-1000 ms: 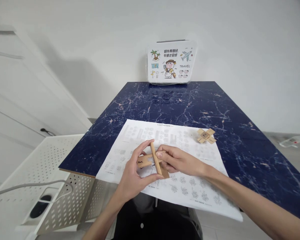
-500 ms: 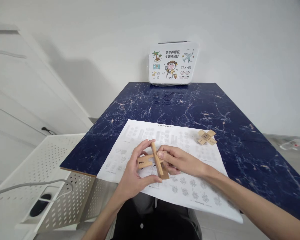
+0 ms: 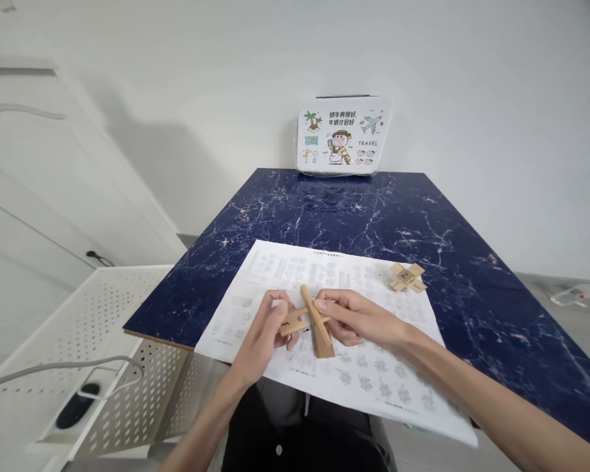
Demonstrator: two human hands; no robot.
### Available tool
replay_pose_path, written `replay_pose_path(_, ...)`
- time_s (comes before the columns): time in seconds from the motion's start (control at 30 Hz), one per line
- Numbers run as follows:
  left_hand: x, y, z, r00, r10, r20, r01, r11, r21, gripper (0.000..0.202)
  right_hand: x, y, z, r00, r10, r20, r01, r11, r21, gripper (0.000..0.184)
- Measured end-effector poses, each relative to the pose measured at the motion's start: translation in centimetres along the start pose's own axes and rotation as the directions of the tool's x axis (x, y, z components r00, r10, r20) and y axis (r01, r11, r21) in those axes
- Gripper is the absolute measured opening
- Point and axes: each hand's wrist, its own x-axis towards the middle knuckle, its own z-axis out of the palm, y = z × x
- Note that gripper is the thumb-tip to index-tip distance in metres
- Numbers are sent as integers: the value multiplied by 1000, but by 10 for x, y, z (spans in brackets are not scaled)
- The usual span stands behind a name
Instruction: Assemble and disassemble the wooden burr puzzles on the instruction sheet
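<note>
Both hands hold a cross of notched wooden puzzle sticks [image 3: 311, 321] just above a printed paper sheet [image 3: 368, 380]. My left hand [image 3: 263, 334] pinches the left end of the horizontal stick, fingers closed on it. From the right, my right hand [image 3: 356, 318] grips the crossing point, thumb and forefinger pressed to the wood. A long stick slants down toward me across the horizontal one. A second small wooden cross assembly [image 3: 407, 277] lies on the sheet's far right corner, apart from both hands.
The sheet lies on a dark blue marbled table [image 3: 364, 216], overhanging its near edge. A white illustrated box [image 3: 343, 136] stands at the table's far edge against the wall. A white perforated cart [image 3: 78, 341] with a cable stands to the left.
My left hand has closed in, moving from a wide span around the sticks to a pinch on the horizontal stick's left end. The view has tilted slightly; the sticks sit lower over the sheet.
</note>
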Motion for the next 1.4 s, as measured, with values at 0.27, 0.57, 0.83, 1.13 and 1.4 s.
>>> replay_pose_path(0.27,2,8,3,987,-14,160,-14,984,177,37,0,-4,0,996,-78,-41,71,986,-150,44)
replay_pose_path(0.57,9,1,6,983,113,-145,-126,988,-86,31,2,4,-9,891,-359,-278,52,689,-723,43)
replay_pose_path(0.83,10,2,7,977,102,-189,-138,973,-185,29,-6,4,-16,959,-272,84,200,432,-879,99)
replay_pose_path(1.13,11,-2,5,978,93,-189,-131,971,-198,28,-2,-1,-13,882,-452,-136,194,609,-769,76)
replay_pose_path(1.4,10,0,4,988,58,-141,-76,989,-124,31,-5,0,-7,667,-739,-94,341,415,-844,78)
